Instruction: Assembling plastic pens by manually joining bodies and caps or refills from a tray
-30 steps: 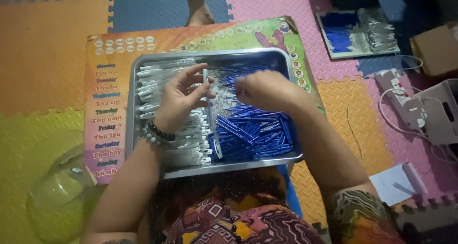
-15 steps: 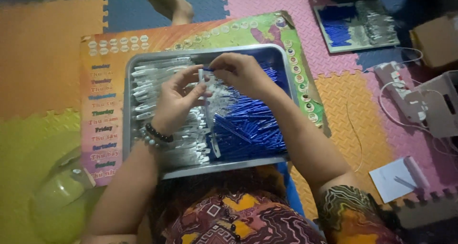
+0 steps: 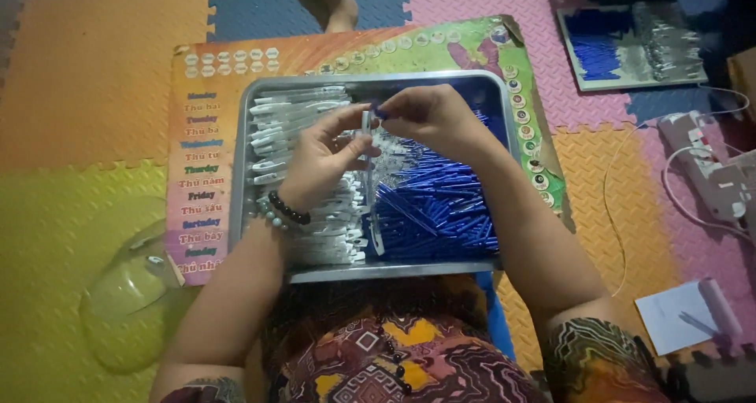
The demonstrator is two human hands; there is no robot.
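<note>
We see both hands raised over the metal tray [image 3: 240, 175], which sits on a colourful chart [image 3: 197, 175] laid across foam floor mats [image 3: 87, 72]. A second ago the right hand [image 3: 433, 116] was lower, down over the blue tubes [image 3: 437, 206]; now it has come up to meet the left hand [image 3: 315, 163] at the tray's middle, which suggests a fresh piece has been picked and brought to the pen being put together. The left fingers are curled and pinching a slim white pen barrel [image 3: 366, 147], held upright just above the pile of white parts [image 3: 295, 123] filling the tray's left half. The right fingers are pressed together on a small blue piece [image 3: 379, 112] at the barrel's top end (whether it is already seated we cannot tell). The left wrist wears a beaded bracelet [image 3: 285, 210]. To the left, on the yellow mat, lies a clear plastic lid [image 3: 130, 293]; to the upper right a second tray [image 3: 630, 45] holds more blue and white parts, with a power strip [image 3: 705, 163] and cables beside it.
</note>
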